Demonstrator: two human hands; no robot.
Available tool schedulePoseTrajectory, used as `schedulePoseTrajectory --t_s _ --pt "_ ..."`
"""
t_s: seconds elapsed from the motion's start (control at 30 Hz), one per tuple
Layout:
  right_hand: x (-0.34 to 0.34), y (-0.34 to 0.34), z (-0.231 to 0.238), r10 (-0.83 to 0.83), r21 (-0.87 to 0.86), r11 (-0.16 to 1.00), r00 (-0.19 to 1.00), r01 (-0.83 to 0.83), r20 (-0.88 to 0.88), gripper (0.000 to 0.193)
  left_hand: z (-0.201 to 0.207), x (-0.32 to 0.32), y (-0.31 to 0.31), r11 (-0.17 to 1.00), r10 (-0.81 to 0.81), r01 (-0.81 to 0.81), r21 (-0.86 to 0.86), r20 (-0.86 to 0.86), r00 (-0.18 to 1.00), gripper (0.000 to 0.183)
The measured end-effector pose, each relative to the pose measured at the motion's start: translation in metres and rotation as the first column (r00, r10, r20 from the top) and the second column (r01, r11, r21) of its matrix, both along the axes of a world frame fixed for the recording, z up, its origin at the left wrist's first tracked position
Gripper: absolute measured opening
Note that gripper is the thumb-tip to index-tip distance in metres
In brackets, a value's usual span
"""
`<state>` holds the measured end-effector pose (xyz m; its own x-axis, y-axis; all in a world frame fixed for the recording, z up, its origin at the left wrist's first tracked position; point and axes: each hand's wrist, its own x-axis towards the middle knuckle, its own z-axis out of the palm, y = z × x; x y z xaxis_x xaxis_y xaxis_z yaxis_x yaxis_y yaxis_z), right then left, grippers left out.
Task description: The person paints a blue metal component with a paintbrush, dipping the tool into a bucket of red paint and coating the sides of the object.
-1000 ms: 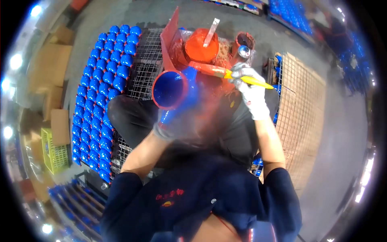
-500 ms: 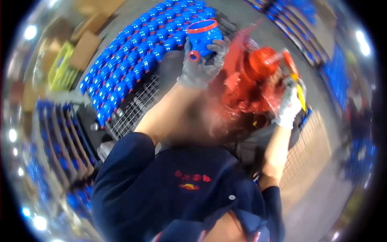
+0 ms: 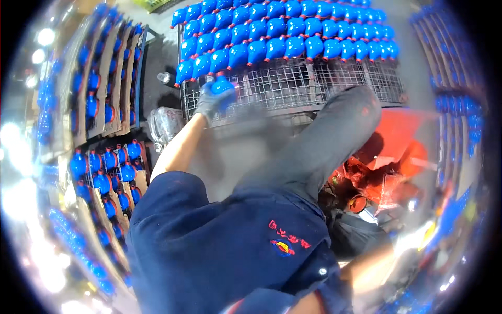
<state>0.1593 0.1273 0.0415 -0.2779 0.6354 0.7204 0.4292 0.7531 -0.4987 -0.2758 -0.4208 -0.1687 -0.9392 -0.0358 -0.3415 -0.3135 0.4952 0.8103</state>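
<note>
My left hand (image 3: 213,104), in a grey glove, is closed around a blue pipe fitting (image 3: 221,87). It is at the near left corner of a wire mesh rack (image 3: 282,86), just in front of rows of similar blue fittings (image 3: 277,48) with red-painted ends. Out at the lower right, my gloved right hand (image 3: 413,239) is blurred and washed out by glare. A paintbrush (image 3: 430,229) with a yellow handle and a reddish end is gripped in it. Between my right arm and my leg lie red-smeared plastic and a small red-rimmed cup (image 3: 357,203).
Layered cardboard stacks of blue fittings (image 3: 110,78) stand on the left, with more lower down (image 3: 102,180). Beside the rack's left end is a clear plastic-wrapped bundle (image 3: 164,125). My bent leg (image 3: 329,136) crosses the front of the rack. Further stacks (image 3: 444,57) line the right side.
My left hand has carried the fitting away from the red paint area to the rack's left corner. My right hand has swung lower and outward with the brush. The view has turned left.
</note>
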Motion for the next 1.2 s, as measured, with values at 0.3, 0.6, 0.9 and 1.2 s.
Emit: schedulePoseTrajectory --t_s 0.3,0.6,0.9,1.2 --pt "-0.029 0.032 0.031 -0.06 0.249 0.968 0.993 0.034 0.099 0.032 -0.043 -0.051 -0.108 0.532 -0.101 0.127 -0.837 0.086 0.991 0.066" --pt "-0.02 0.019 0.051 -0.207 0.631 0.775 0.928 -0.037 0.309 0.036 -0.037 -0.06 -0.117 0.552 -0.023 0.169 -0.817 0.187 0.982 0.06" --pt "0.047 -0.055 0.075 -0.278 0.291 0.931 0.944 0.219 0.18 0.023 -0.058 -0.101 -0.06 0.388 -0.569 0.428 -0.816 0.153 0.808 0.036" --pt "0.224 -0.145 -0.077 -0.539 -0.096 0.802 0.783 0.59 0.31 0.022 -0.053 -0.045 0.044 0.238 -0.869 0.294 -0.926 -0.069 0.489 0.061"
